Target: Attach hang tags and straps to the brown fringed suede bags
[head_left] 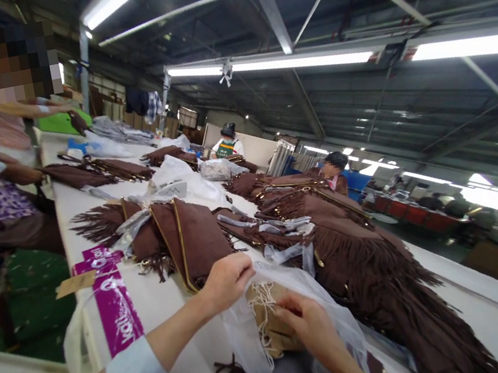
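White tbl (192,370) w/ fringed brown bags (201,230); L hand (227,280) gripping filmy plastic (329,301), R hand (309,324) pinching strings (263,322).

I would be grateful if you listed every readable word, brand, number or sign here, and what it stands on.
"Q": on the purple strip with white print; its other letters are too distorted to read surely.
Lettering on the distant person's green vest: too small to read.
No other text is clear enough to read.

Fringed bags (352,226) on table (183,317), R of open plastic bag (345,324); paper bundle (279,329) in plastic bag.
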`<state>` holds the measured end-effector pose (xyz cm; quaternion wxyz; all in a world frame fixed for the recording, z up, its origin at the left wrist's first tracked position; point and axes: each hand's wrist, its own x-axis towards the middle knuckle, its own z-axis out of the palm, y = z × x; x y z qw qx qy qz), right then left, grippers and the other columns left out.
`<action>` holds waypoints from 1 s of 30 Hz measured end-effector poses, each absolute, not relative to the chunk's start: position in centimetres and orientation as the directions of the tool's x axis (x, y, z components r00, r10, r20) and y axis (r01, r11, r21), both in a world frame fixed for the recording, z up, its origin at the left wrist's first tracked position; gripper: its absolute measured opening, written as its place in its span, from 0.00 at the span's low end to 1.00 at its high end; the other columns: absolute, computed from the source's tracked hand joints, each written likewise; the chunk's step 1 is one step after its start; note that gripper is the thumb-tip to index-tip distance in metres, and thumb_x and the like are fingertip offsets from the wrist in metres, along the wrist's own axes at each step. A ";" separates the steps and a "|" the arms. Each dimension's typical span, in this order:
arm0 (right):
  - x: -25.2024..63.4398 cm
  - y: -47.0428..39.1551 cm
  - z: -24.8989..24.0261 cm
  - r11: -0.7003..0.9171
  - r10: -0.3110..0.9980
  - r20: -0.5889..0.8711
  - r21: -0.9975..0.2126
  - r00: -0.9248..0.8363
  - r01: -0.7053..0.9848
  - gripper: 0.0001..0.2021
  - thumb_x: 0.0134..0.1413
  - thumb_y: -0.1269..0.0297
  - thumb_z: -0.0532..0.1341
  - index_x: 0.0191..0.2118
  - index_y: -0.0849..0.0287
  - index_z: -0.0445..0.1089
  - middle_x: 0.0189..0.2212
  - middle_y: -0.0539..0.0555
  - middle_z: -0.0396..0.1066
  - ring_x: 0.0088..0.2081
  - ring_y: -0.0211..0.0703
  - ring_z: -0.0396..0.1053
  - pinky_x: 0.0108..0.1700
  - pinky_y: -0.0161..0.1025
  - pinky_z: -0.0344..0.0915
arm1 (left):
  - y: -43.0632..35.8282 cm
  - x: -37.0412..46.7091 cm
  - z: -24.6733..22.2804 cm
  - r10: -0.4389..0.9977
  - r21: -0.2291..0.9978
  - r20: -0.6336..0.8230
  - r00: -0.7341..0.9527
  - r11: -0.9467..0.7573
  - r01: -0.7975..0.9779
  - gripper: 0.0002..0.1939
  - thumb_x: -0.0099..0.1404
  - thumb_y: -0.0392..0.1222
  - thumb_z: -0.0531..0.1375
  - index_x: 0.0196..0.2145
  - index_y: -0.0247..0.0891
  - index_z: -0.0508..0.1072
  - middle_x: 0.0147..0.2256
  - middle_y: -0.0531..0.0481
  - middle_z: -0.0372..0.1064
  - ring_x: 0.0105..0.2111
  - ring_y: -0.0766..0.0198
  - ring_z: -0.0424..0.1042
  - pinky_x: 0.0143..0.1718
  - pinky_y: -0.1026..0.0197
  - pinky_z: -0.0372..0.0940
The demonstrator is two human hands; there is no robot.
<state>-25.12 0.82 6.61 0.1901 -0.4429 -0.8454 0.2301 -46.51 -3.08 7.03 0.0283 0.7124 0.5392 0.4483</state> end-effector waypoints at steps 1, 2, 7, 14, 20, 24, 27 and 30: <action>-24.9 0.8 6.7 0.492 0.837 0.116 -0.588 -0.535 0.641 0.12 0.53 0.60 0.54 0.32 0.57 0.73 0.25 0.50 0.73 0.29 0.44 0.70 0.33 0.37 0.64 | -3.1 -46.5 7.0 0.792 0.521 0.610 0.017 -0.418 0.744 0.08 0.65 0.36 0.55 0.28 0.37 0.66 0.29 0.51 0.66 0.31 0.64 0.66 0.34 0.64 0.58; -24.6 0.8 6.7 0.484 0.837 0.116 -0.614 -0.535 0.624 0.13 0.54 0.59 0.53 0.32 0.58 0.73 0.23 0.49 0.72 0.27 0.43 0.69 0.30 0.36 0.64 | -3.1 -46.5 6.9 0.792 0.518 0.611 0.017 -0.416 0.747 0.08 0.65 0.36 0.55 0.28 0.37 0.67 0.29 0.51 0.67 0.31 0.64 0.66 0.34 0.64 0.59; -22.4 -0.3 8.1 0.473 0.845 0.164 -0.675 -0.509 0.567 0.14 0.52 0.54 0.56 0.30 0.59 0.73 0.22 0.49 0.70 0.25 0.42 0.67 0.30 0.37 0.62 | -3.5 -46.7 7.3 0.731 0.455 0.682 0.041 -0.467 0.758 0.08 0.64 0.32 0.51 0.36 0.36 0.70 0.38 0.45 0.70 0.39 0.59 0.69 0.43 0.59 0.63; -19.1 -3.3 10.8 0.370 0.918 0.228 -0.786 -0.324 0.496 0.18 0.52 0.46 0.56 0.32 0.57 0.71 0.16 0.47 0.67 0.21 0.41 0.65 0.24 0.36 0.57 | -7.1 -43.1 9.0 0.682 0.565 0.701 0.211 -0.710 0.420 0.23 0.64 0.35 0.54 0.58 0.39 0.62 0.55 0.40 0.63 0.45 0.59 0.68 0.49 0.56 0.64; -18.1 -4.6 11.6 0.360 0.928 0.261 -0.805 -0.265 0.471 0.19 0.53 0.43 0.56 0.34 0.55 0.70 0.18 0.47 0.71 0.17 0.38 0.63 0.19 0.33 0.52 | -7.0 -40.8 7.6 0.888 0.932 0.336 0.314 -0.361 0.025 0.40 0.55 0.43 0.66 0.63 0.39 0.56 0.49 0.43 0.66 0.26 0.72 0.62 0.25 0.67 0.58; -17.7 -5.2 11.7 0.366 0.929 0.284 -0.804 -0.238 0.469 0.21 0.53 0.41 0.56 0.34 0.56 0.70 0.17 0.47 0.70 0.17 0.39 0.62 0.18 0.34 0.53 | -6.2 -41.1 7.2 0.834 0.984 0.147 0.531 -0.070 -0.162 0.42 0.49 0.48 0.69 0.59 0.41 0.60 0.38 0.48 0.72 0.22 0.74 0.61 0.21 0.70 0.53; -17.1 -5.5 11.9 0.369 0.929 0.305 -0.805 -0.210 0.464 0.21 0.52 0.41 0.57 0.35 0.56 0.70 0.17 0.48 0.70 0.18 0.39 0.63 0.19 0.34 0.54 | -6.1 -41.2 7.2 0.822 0.992 0.007 0.570 0.067 -0.109 0.31 0.48 0.49 0.69 0.50 0.37 0.70 0.27 0.52 0.72 0.17 0.74 0.58 0.17 0.70 0.47; -16.1 -5.6 12.1 0.361 0.931 0.332 -0.797 -0.149 0.484 0.21 0.51 0.42 0.58 0.35 0.57 0.70 0.17 0.49 0.70 0.18 0.40 0.63 0.19 0.34 0.53 | -5.9 -41.3 7.2 0.867 0.993 -0.084 0.491 0.116 -0.034 0.18 0.48 0.48 0.68 0.33 0.34 0.74 0.22 0.53 0.69 0.16 0.74 0.57 0.16 0.70 0.46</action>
